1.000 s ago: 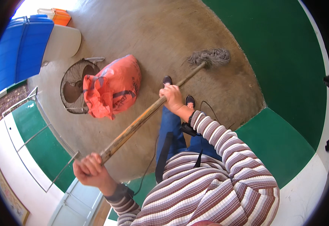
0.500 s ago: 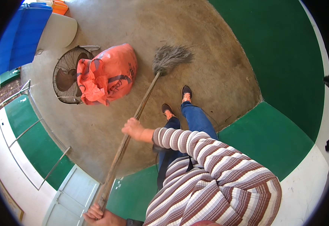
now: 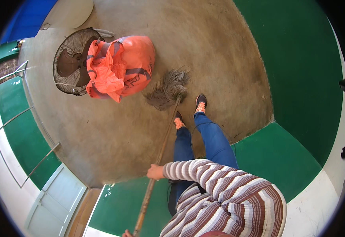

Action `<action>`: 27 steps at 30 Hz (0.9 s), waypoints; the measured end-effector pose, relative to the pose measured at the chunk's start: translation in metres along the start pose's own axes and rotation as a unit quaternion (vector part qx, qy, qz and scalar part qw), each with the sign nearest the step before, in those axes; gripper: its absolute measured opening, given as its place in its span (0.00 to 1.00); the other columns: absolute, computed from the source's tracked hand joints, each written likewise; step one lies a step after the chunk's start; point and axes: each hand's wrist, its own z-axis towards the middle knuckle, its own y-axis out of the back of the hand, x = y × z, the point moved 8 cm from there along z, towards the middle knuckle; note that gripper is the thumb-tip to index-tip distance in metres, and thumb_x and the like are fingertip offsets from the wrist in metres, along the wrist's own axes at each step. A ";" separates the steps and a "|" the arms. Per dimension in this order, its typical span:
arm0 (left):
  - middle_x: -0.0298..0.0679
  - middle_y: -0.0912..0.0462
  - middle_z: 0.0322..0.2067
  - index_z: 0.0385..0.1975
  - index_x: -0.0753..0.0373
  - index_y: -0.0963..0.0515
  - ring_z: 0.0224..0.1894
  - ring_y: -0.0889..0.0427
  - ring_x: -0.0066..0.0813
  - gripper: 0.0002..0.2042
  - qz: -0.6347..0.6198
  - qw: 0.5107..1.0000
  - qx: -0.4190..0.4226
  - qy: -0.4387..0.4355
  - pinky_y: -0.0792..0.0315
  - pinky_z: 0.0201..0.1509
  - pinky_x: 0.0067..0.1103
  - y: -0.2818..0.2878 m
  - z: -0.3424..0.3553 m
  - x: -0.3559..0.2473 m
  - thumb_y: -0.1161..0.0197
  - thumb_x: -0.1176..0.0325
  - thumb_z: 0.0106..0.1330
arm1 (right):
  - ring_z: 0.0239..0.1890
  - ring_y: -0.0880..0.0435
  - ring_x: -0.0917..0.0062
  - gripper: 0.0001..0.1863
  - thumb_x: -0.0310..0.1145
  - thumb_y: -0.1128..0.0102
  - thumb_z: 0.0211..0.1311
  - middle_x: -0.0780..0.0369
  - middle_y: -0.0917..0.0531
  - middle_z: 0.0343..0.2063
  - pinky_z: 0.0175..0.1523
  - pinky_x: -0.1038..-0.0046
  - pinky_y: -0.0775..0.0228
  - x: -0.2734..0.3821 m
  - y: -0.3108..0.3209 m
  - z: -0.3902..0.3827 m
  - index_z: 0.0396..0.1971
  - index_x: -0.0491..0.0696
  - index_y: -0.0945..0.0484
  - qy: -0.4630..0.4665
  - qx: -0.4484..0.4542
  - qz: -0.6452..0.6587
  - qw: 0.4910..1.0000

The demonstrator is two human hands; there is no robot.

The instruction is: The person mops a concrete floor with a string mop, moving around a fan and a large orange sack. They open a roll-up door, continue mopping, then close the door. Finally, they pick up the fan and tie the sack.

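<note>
One mopping pass, I judge: my right hand point(image 3: 155, 172) grips the mop point(image 3: 167, 90), left hand point(image 3: 127, 234) I can't tell, the next should clear my left shoe point(image 3: 179, 123).

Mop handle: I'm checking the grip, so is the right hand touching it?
Touching. The head view shows the right hand closed around the mop handle, which comes out above and below the fist.

Right hand point(image 3: 155, 172) in a fist, barely visible left hand point(image 3: 127, 234) perhaps likewise
</note>
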 end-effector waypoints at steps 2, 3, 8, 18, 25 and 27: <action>0.38 0.29 0.16 0.21 0.63 0.29 0.17 0.31 0.33 0.16 0.121 0.952 -0.017 -0.281 0.39 0.17 0.33 -0.049 -0.024 -0.040 0.44 0.58 0.65 | 0.34 0.17 0.68 0.05 0.32 0.39 0.44 0.63 0.18 0.24 0.40 0.60 0.33 -0.037 0.000 -0.027 0.24 0.51 0.20 -0.002 0.019 -0.017 1.000; 0.42 0.27 0.17 0.28 0.65 0.29 0.17 0.29 0.39 0.12 -0.015 0.985 0.149 -0.085 0.37 0.18 0.36 -0.086 -0.020 -0.023 0.44 0.61 0.64 | 0.34 0.16 0.68 0.04 0.32 0.38 0.44 0.63 0.18 0.23 0.39 0.60 0.33 -0.053 0.003 -0.038 0.24 0.51 0.20 -0.003 0.022 -0.038 0.999; 0.29 0.33 0.11 0.33 0.64 0.27 0.09 0.39 0.18 0.13 -0.224 0.791 0.546 0.160 0.50 0.08 0.18 -0.199 -0.060 -0.152 0.37 0.61 0.61 | 0.35 0.17 0.76 0.03 0.33 0.37 0.45 0.68 0.15 0.27 0.38 0.66 0.34 -0.153 0.076 -0.089 0.23 0.57 0.17 -0.055 -0.015 -0.216 0.975; 0.54 0.18 0.28 0.36 0.70 0.27 0.32 0.17 0.48 0.18 -0.084 0.884 0.337 -0.314 0.25 0.37 0.37 -0.269 0.010 -0.541 0.33 0.63 0.51 | 0.46 0.25 0.75 0.05 0.33 0.44 0.53 0.68 0.21 0.33 0.56 0.65 0.38 -0.341 0.359 -0.205 0.29 0.56 0.20 -0.364 -0.198 -0.445 0.794; 0.56 0.19 0.30 0.44 0.64 0.35 0.35 0.19 0.56 0.19 0.068 0.873 0.178 -0.450 0.25 0.38 0.42 -0.258 -0.005 -0.636 0.39 0.67 0.56 | 0.63 0.36 0.65 0.09 0.33 0.46 0.57 0.64 0.24 0.47 0.64 0.57 0.45 -0.343 0.396 -0.262 0.37 0.57 0.21 -0.435 -0.293 -0.380 0.762; 0.56 0.19 0.29 0.44 0.63 0.36 0.35 0.19 0.57 0.19 0.071 0.874 0.193 -0.440 0.25 0.38 0.43 -0.258 -0.017 -0.594 0.38 0.67 0.56 | 0.63 0.36 0.64 0.09 0.33 0.45 0.56 0.64 0.24 0.46 0.65 0.55 0.46 -0.338 0.370 -0.260 0.37 0.57 0.21 -0.447 -0.256 -0.383 0.767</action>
